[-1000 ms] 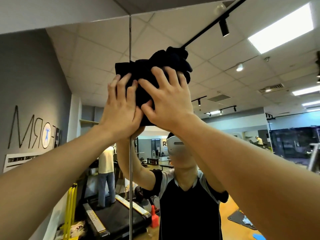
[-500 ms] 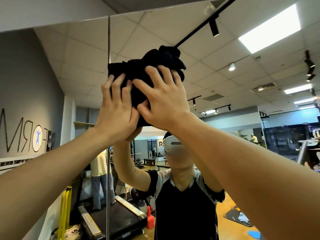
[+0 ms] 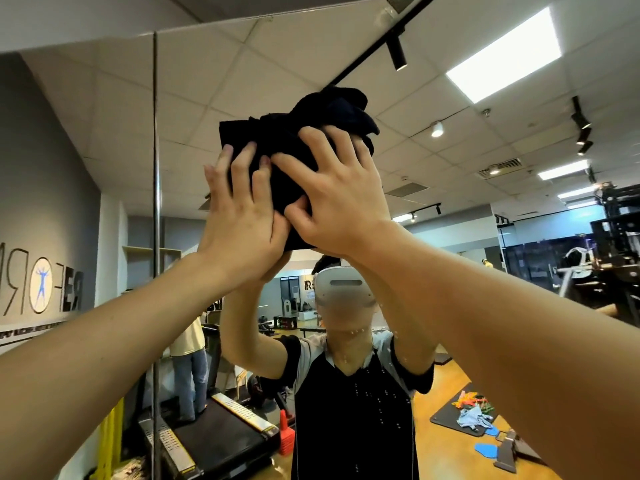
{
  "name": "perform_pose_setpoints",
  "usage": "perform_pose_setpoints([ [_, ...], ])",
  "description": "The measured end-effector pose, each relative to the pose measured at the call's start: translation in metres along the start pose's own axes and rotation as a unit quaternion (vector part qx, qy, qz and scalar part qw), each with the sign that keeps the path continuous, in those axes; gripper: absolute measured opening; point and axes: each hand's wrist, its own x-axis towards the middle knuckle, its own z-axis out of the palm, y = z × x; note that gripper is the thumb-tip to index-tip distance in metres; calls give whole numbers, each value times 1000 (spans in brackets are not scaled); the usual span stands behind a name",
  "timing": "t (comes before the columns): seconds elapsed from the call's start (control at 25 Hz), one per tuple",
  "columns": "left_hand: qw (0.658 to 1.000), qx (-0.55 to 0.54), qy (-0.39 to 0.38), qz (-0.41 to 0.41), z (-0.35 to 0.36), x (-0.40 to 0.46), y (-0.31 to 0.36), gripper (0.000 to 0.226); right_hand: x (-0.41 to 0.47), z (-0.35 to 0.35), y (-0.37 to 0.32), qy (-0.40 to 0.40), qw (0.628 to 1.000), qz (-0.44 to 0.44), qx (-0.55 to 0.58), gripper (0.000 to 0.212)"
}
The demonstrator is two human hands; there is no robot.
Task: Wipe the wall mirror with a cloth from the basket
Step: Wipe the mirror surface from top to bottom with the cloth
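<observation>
Bunched black cloth (image 3: 277,161) pressed flat against wall mirror (image 3: 104,133), high up, above head level. Cloth held under spread fingers of left hand (image 3: 239,216) and right hand (image 3: 339,199), side by side. Water droplets seen lower on glass, well below cloth; downward stroke judged next.

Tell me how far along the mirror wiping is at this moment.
Done: the bunched black cloth is out of the basket and up on the wall mirror. In hand: the left hand and right hand both press it high against the glass. Left: droplets dot the lower glass, so that part looks unwiped.
</observation>
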Motion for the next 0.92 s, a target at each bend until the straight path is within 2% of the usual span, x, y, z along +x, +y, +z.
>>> perform_pose_setpoints([
  [0.92,1000,-13,10,9,33,73,231,74,-71,-92,216,-37,999,0,-41,60],
])
